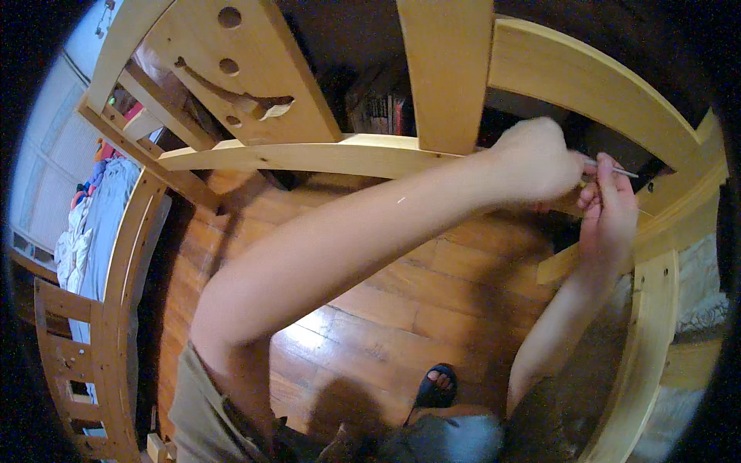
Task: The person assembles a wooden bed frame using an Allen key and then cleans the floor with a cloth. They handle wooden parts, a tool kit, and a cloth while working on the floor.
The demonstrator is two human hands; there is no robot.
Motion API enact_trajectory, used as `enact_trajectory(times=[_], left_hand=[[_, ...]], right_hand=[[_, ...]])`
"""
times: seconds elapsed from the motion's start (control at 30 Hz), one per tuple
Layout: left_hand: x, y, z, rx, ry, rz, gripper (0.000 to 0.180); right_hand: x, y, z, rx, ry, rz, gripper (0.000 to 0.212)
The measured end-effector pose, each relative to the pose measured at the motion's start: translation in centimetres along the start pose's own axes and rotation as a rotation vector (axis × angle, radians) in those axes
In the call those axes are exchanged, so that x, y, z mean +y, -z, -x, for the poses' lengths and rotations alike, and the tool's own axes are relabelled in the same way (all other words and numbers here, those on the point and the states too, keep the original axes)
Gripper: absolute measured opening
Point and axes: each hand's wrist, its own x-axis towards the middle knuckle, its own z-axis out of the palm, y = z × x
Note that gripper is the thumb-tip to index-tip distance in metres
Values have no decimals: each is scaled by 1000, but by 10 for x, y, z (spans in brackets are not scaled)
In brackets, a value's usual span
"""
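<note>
My left hand [534, 163] is closed in a fist at the end of a thin grey metal rod [624, 173]. Whatever part of the rod lies inside that fist is hidden. The fingers of my right hand [611, 193] pinch the same rod farther along. Its bare tip sticks out to the right, close to a small dark hole [651, 187] in the wooden bed frame [670, 193]. From the frames I cannot tell whether the tip touches the wood. Both hands are held just below a curved wooden rail [579, 65].
A pale wooden panel with cut-outs [231, 58] and an upright board [448, 77] stand ahead. Another wooden bed [123, 293] with blue bedding [112, 224] is at left. Below lies a wood plank floor [386, 301], where a foot in a dark sandal [436, 386] rests.
</note>
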Motion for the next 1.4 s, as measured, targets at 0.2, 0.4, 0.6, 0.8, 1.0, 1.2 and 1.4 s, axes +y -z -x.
enact_trajectory(times=[0.2,0.4,0.6,0.8,1.0,1.2,1.4], left_hand=[[-77,16,87,-61,-212,13,20],[-157,79,232,132,203,20,25],[-226,134,466,551,743,259,14],[-273,126,660,905,918,589,10],[-327,117,744,1095,605,1117,10],[-382,129,782,1227,302,1442,7],[-419,146,788,1252,180,1559,8]], right_hand=[[24,-49,83,-469,-5,267,10],[76,-175,164,-974,-81,268,9],[93,-272,279,-1862,297,693,25],[94,-362,475,-2477,676,841,20],[239,-296,712,-2199,944,624,27],[201,-342,721,-2595,867,668,25],[131,-477,586,-2272,708,795,34]])
